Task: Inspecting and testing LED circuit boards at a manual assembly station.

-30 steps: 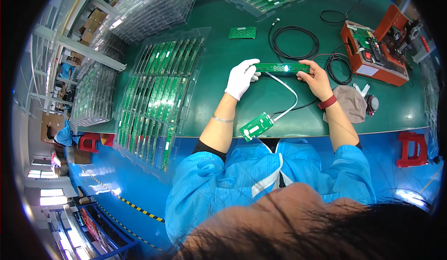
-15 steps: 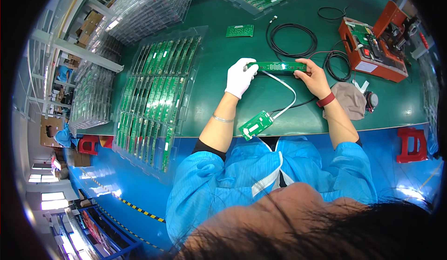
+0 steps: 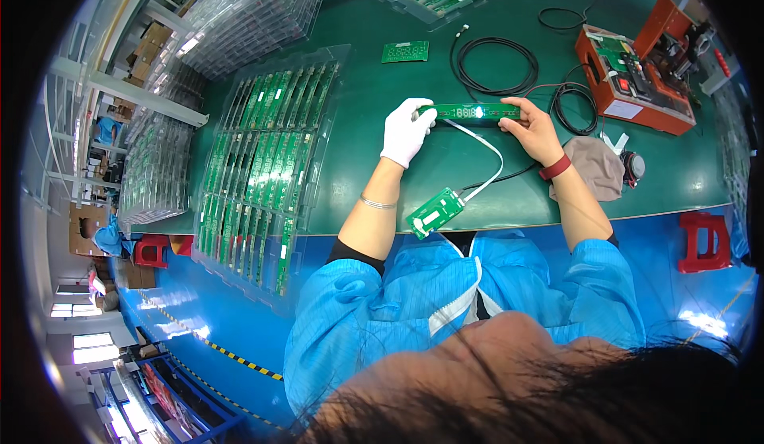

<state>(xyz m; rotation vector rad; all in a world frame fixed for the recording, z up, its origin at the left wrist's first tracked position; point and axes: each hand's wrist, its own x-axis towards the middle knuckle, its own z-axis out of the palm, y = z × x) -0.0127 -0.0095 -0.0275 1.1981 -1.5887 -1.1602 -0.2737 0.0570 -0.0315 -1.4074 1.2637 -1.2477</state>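
Between my two hands I hold a long, narrow green circuit board (image 3: pixel 476 112) with a lit digit display in its middle. My left hand (image 3: pixel 407 131), in a white glove, pinches the left end. My bare right hand (image 3: pixel 532 131) grips the right end, thumb below and fingers above. From the board's left part a white ribbon cable (image 3: pixel 498 157) curves down to a smaller green circuit board (image 3: pixel 435 212), which lies at the table's front edge. A black cable also reaches that smaller board.
A clear tray of narrow boards (image 3: pixel 263 149) lies left, partly past the table edge; stacked trays (image 3: pixel 247 14) stand behind. Farther off lie a loose green board (image 3: pixel 405 52) and a coiled black cable (image 3: pixel 497 66). An orange test device (image 3: pixel 629 78) and a beige cloth (image 3: pixel 590 169) are right.
The view has shifted slightly. The long board stays held in both hands, its face tilted a little differently, and a brighter spot shows on its display.
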